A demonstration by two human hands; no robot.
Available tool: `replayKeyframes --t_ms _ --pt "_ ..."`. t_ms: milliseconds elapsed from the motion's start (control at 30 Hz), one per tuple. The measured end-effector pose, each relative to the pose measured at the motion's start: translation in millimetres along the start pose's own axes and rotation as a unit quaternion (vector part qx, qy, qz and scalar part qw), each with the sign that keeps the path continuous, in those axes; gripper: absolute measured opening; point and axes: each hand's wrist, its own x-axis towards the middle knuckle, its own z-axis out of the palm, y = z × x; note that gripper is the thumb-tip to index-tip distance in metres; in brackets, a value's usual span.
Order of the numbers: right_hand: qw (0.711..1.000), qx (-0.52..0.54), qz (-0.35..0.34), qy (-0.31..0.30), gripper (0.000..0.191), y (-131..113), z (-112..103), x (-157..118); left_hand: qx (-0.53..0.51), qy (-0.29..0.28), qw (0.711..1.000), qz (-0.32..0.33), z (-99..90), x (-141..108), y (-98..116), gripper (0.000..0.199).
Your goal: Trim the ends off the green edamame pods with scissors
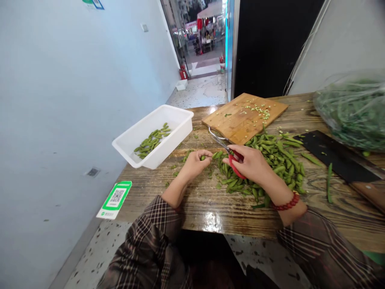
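My right hand [251,162] is closed round the red handles of a pair of scissors [236,167]; their metal blades point up and left, towards the cutting board. Just to the left, my left hand [195,163] pinches a green edamame pod [203,157] between thumb and fingers. A large heap of edamame pods [281,154] lies under and beyond my right hand. Beyond my left hand stands a white plastic tub [179,138], with some edamame pods [152,139] on its bottom.
A wooden cutting board [231,116] bears small chopped green bits. At right lie a cleaver [327,154] and a clear plastic bag [351,108] of greens. A QR code card [116,198] sits at the table's left edge, by the wall. Scraps dot the wooden table [204,200].
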Motion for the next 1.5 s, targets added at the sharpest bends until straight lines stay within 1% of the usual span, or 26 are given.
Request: replayKeyframes --t_ms 67,133,200,267,433,567,700,800,900,967,1033,1200,1300,1367,1433,1500 --pt "1.0 0.011 -0.011 -0.012 0.042 0.1 -0.1 -0.3 -0.112 0.001 0.993 -0.042 -2.4 -2.7 4.6 0.019" --pt "0.999 0.022 -0.017 -0.027 0.043 0.0 0.0 -0.7 -0.205 -0.013 0.976 -0.077 -3.3 -5.3 9.3 0.024" --pt "0.998 0.033 -0.022 -0.042 0.044 -0.1 0.3 -1.1 -0.264 -0.027 0.96 -0.087 -3.1 -7.2 13.0 0.025" --pt "0.997 0.039 -0.029 -0.053 0.044 -0.3 0.5 -1.4 -0.288 -0.035 0.953 -0.082 -2.4 -8.2 14.8 0.026" --pt "0.996 0.036 -0.05 -0.071 0.038 -1.8 0.5 -1.4 -0.267 -0.05 0.96 -0.074 -0.5 -8.8 11.7 0.023" --pt "0.995 0.047 -0.054 -0.068 0.036 -1.9 1.2 -1.8 -0.241 -0.058 0.966 -0.076 -0.2 -10.0 9.3 0.024" --pt "0.996 0.049 -0.048 -0.063 0.036 -1.1 1.7 -3.2 -0.252 -0.048 0.964 -0.067 -1.4 -10.3 10.1 0.029" --pt "0.996 0.03 -0.046 -0.076 0.033 -2.3 0.6 -4.3 -0.242 -0.036 0.969 -0.033 -1.9 -9.1 10.0 0.029" --pt "0.993 0.01 -0.055 -0.105 0.027 -4.2 -0.8 -4.9 -0.206 -0.036 0.978 0.02 -1.8 -7.9 9.1 0.021" --pt "0.991 0.004 -0.062 -0.12 0.024 -4.7 -1.4 -5.0 -0.187 -0.041 0.981 0.036 -1.9 -7.5 8.6 0.017" --pt "0.99 0.002 -0.066 -0.128 0.021 -4.5 -1.7 -4.7 -0.177 -0.044 0.983 0.03 -2.3 -7.3 8.3 0.015" --pt "0.987 0.008 -0.069 -0.142 0.016 -6.2 -3.5 -3.1 -0.181 -0.05 0.982 -0.012 -3.5 -7.1 7.8 0.019" --pt "0.986 0.015 -0.063 -0.152 0.015 -8.9 -4.8 -2.6 -0.189 -0.058 0.98 -0.022 -3.7 -7.3 7.6 0.022" --pt "0.986 0.024 -0.055 -0.153 0.017 -9.3 -4.4 -2.4 -0.206 -0.065 0.975 -0.046 -3.9 -7.5 7.7 0.025" --pt "0.99 0.04 -0.038 -0.128 0.02 -8.2 -3.0 -2.1 -0.241 -0.065 0.965 -0.074 -4.4 -7.5 8.1 0.027" --pt "0.995 0.049 -0.014 -0.084 0.027 -6.2 -1.3 -1.7 -0.292 -0.058 0.951 -0.086 -5.5 -6.9 8.4 0.03"
